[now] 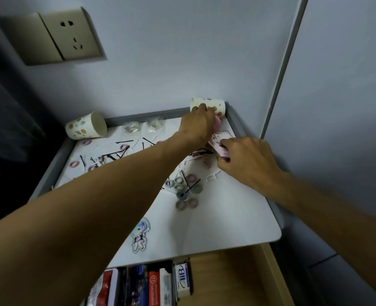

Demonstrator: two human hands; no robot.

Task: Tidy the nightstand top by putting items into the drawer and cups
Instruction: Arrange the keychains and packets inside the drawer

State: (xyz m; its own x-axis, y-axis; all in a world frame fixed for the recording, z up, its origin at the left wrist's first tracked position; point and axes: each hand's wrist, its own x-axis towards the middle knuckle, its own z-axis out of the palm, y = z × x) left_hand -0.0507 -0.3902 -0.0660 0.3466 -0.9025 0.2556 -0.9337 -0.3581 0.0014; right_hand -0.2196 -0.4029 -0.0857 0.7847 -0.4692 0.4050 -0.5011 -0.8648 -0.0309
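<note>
Paper cup [218, 104], far right corner of nightstand [226, 217]: gripping with left hand [197, 125], lying sideways, mouth pointing left, long axis left-right. Pinching pink card [217, 139] with right hand [246, 160]. Reading eraser [182, 281] label in drawer [226, 279], possibly "4B".

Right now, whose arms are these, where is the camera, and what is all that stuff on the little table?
No machine here: a person's two bare arms, filmed by a wide-angle camera worn on the head, looking down. The left hand grips a spotted paper cup tipped sideways at the back right corner. The right hand pinches a small pink card. On the white nightstand top lie hair ties, black hairpins, a cartoon sticker and a second cup on its side. Below, the open drawer holds small boxes.
</note>
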